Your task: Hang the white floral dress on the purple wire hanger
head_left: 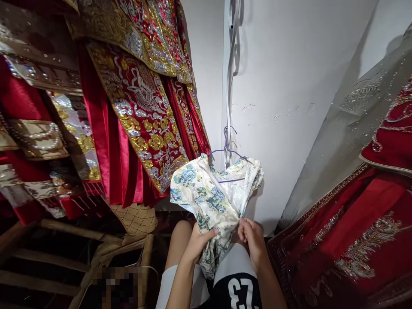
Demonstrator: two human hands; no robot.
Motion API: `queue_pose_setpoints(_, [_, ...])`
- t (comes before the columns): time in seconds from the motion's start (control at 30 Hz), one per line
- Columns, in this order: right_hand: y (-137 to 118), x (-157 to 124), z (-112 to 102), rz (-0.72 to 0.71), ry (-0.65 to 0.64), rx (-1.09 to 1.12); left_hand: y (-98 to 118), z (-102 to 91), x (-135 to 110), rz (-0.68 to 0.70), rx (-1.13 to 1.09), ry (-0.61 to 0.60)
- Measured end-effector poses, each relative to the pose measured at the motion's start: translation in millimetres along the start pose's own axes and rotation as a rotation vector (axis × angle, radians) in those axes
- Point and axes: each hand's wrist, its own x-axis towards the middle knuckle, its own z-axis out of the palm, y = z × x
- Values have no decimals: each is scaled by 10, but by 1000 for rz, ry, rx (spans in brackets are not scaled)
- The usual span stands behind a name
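Observation:
A short-sleeved floral dress (210,199), white with blue, green and yellow flowers, hangs on a thin purple hanger (226,148). Its front gapes in a deep V, and one bar of the hanger crosses the opening. My left hand (201,242) is closed around the bunched cloth below the V, thumb on top. At the V's lower point, my right hand (251,234) pinches the edge of the opening; whether a zip pull is between the fingers is too small to tell. The lower part of the cloth drops in folds between my knees.
Red gowns with gold and silver embroidery (144,107) hang on the left, beside a white wall (277,77). More beaded red clothing (363,223) and a sheer sparkly cover (357,116) are on the right. A wooden frame (86,257) stands at lower left.

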Motion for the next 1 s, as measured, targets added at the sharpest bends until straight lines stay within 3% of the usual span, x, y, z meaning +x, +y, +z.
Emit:
queue_pose_setpoints(0.1, [20, 21, -102, 20, 40, -17, -71, -10, 103, 269, 145, 264])
queue_pose_setpoints(0.17, [63, 24, -122, 24, -7, -48, -163, 19, 125, 460, 230, 484])
queue_pose_setpoints(0.23, [110, 19, -98, 47, -77, -59, -274, 88, 88, 582, 309, 554])
queue_pose_setpoints(0.3, [145, 12, -50, 69, -119, -34, -381, 194, 16, 601, 383, 407])
queue_pose_setpoints(0.4, [156, 13, 1, 93, -136, 0, -499, 391, -70, 500, 387, 144])
queue_pose_setpoints(0.63, [99, 46, -54, 125, -115, -9, -484, 693, -30, 416, 323, 77])
queue_pose_setpoints(0.8, [63, 18, -26, 160, -134, 26, -462, 636, -86, 388, 355, 39])
queue_pose_setpoints(1.0, [66, 22, -67, 155, -121, -8, -521, 610, -125, 375, 309, 110])
